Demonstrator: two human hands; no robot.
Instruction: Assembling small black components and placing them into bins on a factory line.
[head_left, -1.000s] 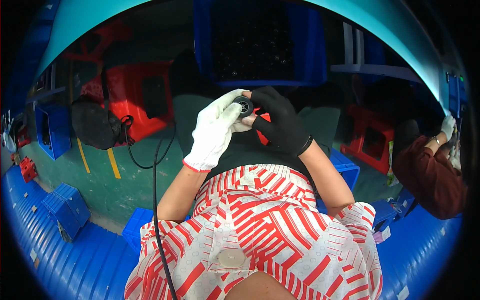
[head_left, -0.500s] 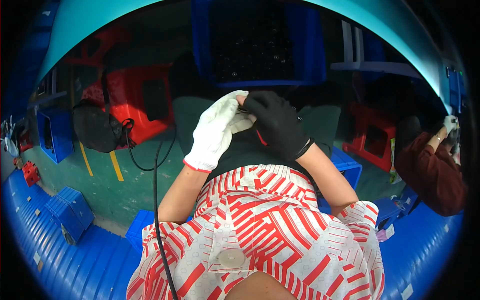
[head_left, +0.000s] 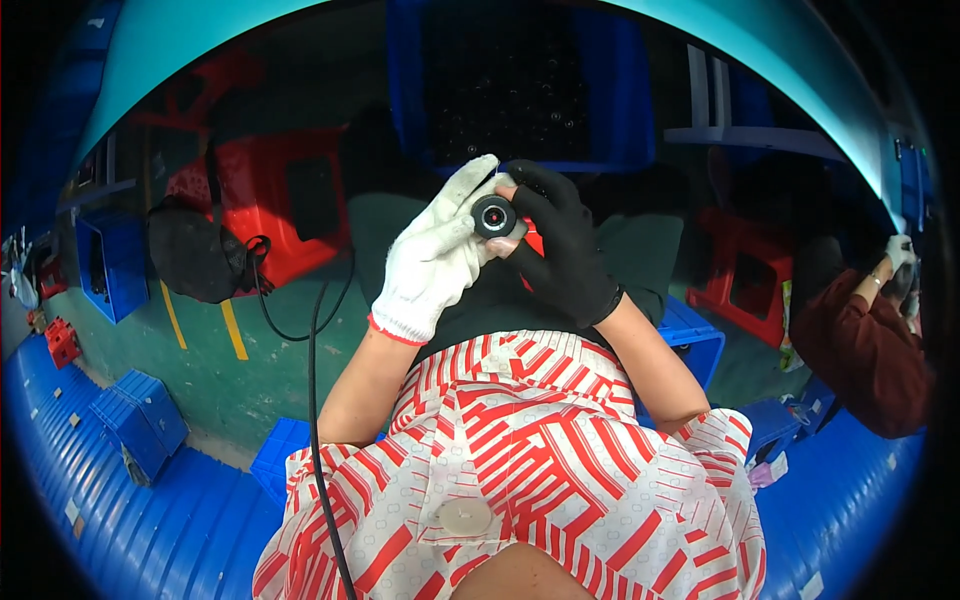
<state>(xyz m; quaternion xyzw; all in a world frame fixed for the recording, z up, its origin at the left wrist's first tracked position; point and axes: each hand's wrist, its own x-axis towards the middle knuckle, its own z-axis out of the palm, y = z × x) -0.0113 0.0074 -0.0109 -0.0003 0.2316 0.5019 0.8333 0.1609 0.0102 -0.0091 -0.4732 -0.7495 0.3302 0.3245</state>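
Observation:
A small round black part (head_left: pixel 494 217) with a silver ring and a dark, reddish centre faces up between my two hands. My left hand (head_left: pixel 428 258), in a white glove with a red cuff, has its thumb and fingers closed around the left side of it. From the right, my right hand (head_left: pixel 570 250) grips the same part with thumb and fingers; its black glove leaves some fingertips bare. Something red (head_left: pixel 533 240) shows just beside the right fingers. Beyond the hands stands a blue crate (head_left: pixel 625 130) holding many small dark pieces, some with shiny rings.
A red stool (head_left: pixel 330 215) and a black bag (head_left: pixel 192 250) are at the left. A black cable (head_left: pixel 313 400) runs down past my left arm. Overhead curves a teal surface (head_left: pixel 250 30). At the far right another person (head_left: pixel 865 350) works, near a red stool (head_left: pixel 770 290).
The round part, hidden between my hands before, now shows its ringed face. My right hand has turned and its fingers have shifted to the part's right side.

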